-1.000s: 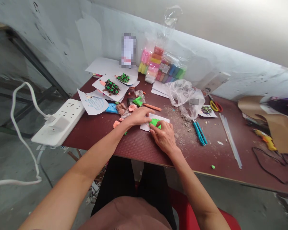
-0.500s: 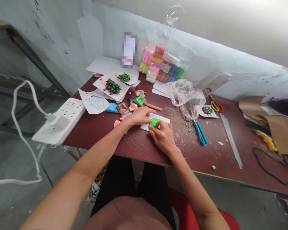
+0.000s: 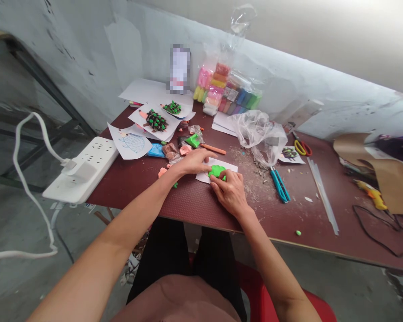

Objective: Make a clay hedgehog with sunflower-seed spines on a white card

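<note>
A flattened piece of bright green modelling clay (image 3: 216, 171) with a scalloped edge lies on a small white paper (image 3: 230, 166) near the table's front. My left hand (image 3: 197, 162) rests at the clay's left side, fingers stretched out and thumb by its edge. On the other side, my right hand (image 3: 231, 188) has its fingers curled, with thumb and forefinger pinched at the clay's lower right edge. Just behind the hands are an orange stick-like tool (image 3: 213, 149) and a lump of green clay (image 3: 192, 141). Pinkish clay (image 3: 162, 171) sits left of my left wrist.
A white power strip (image 3: 82, 172) lies at the table's left edge. Hedgehog pictures (image 3: 156, 121) and bagged clay (image 3: 221, 91) stand behind. A blue cutter (image 3: 280, 184), scissors (image 3: 302, 146), glue sticks (image 3: 322, 197) and a yellow glue gun (image 3: 372, 195) are rightward.
My right fingertips have shifted slightly along the green clay's edge, and more of its surface shows. My left hand stays nearly in place.
</note>
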Available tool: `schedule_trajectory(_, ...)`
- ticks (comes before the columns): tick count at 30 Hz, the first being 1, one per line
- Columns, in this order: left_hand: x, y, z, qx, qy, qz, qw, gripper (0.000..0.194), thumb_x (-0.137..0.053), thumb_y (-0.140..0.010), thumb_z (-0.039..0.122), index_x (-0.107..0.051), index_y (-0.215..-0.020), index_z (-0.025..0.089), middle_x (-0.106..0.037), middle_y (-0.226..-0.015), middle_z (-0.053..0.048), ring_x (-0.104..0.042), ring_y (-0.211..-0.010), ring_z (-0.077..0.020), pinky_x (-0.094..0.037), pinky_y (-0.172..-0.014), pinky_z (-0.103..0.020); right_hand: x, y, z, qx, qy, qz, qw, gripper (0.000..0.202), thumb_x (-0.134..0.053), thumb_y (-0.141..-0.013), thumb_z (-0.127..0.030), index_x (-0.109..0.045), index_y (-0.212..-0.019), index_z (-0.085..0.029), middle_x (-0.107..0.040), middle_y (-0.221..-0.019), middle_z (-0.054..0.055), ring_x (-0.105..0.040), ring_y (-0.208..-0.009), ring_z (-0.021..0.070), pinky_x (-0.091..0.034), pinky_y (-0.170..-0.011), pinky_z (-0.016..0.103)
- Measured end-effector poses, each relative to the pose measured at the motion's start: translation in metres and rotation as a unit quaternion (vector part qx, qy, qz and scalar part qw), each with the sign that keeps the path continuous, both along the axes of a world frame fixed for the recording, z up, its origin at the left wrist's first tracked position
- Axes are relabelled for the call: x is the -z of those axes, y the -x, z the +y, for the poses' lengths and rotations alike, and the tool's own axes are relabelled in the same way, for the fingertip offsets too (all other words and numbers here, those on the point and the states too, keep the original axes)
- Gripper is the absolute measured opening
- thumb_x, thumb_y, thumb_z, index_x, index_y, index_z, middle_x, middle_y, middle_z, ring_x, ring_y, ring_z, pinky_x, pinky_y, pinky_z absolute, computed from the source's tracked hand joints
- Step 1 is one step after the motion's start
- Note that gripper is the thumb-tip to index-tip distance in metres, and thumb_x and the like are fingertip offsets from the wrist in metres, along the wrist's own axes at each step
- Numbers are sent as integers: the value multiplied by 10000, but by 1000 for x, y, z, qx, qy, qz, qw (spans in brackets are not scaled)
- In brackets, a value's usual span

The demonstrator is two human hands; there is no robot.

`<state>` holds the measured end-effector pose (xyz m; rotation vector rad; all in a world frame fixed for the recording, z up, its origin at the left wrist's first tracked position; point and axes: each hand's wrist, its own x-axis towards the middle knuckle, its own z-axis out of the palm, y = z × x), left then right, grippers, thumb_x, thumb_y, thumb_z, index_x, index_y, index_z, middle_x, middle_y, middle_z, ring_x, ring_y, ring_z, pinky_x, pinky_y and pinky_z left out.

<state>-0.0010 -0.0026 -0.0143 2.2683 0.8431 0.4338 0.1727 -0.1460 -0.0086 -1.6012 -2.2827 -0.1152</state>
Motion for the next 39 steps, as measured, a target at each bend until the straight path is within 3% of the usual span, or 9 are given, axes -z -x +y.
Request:
schedule_trajectory(6,-2,1,-1,8,5,1,1000,534,-695,-789,301,-705,-1309,179,-734,-1115,-78,-656,-994,-234,-507,-870,-309,3,-8,-1,41,-25,21,999,309,-495,-1049,-316,-784,-1140,-254,-607,-974,68,-516,-884,196,-339,-873,365)
schedule_trajectory(14,1,0,-2,-4,4,0,1000,573,-703,-788,276,-686,-1353,186,-734,-1148,-86,-660,-1056,-244,-492,-964,-336,2,-7,-7,26,-16,-24,999,308,-486,-1055,-314,-779,-1134,-264,-606,-979,71,-493,-871,196,-334,-855,357)
schedule_trajectory(25,-2,0,-2,-5,5,4,1000,565,-699,-799,284,-682,-1358,200,-731,-1150,-79,-663,-1033,-237,-503,-922,-320,3,-5,-7,9,-2,3,1000,295,-514,-1047,-334,-781,-1157,-272,-615,-1035,79,-530,-926,203,-355,-883,372)
schedule_trajectory(30,-7,-1,-4,-5,2,33,999,559,-753,-772,380,-706,-1287,166,-726,-1137,-99,-653,-1053,-273,-502,-914,-347,4,-15,-13,51,-43,34,997,305,-502,-1052,-318,-790,-1135,-263,-614,-1003,67,-542,-917,193,-357,-886,365)
schedule_trajectory(39,-4,0,-7,-9,-13,36,999,623,-727,-790,384,-651,-1383,208,-717,-1225,-85,-644,-1148,-281,-483,-1007,-358,6,-20,-21,43,-45,-43,997,287,-520,-1049,-322,-756,-1207,-274,-614,-1052,74,-538,-957,205,-320,-897,374)
